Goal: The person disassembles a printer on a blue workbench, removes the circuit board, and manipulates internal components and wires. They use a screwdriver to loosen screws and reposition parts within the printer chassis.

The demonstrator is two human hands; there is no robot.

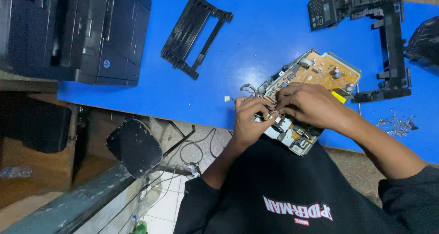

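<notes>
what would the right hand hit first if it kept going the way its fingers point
The right hand points leftward across the circuit board, so it would probably meet the left hand first; their fingertips already look almost touching, though depth is unclear.

Lower half of circuit board (pixel 315 74) hidden under both hands; what fingers (pixel 267 107) pinch there too small to tell. Left hand (pixel 249 122) covers board's near-left corner, right hand (pixel 311 107) its middle. Black printer (pixel 77 30) cut off by top and left edges. Dark part (pixel 424 44) at right edge cut off, kind unclear. Long black frame (pixel 388 37) clipped at top edge. Small pile of screws (pixel 397 123) on tabletop (pixel 256 37): count not readable.
</notes>
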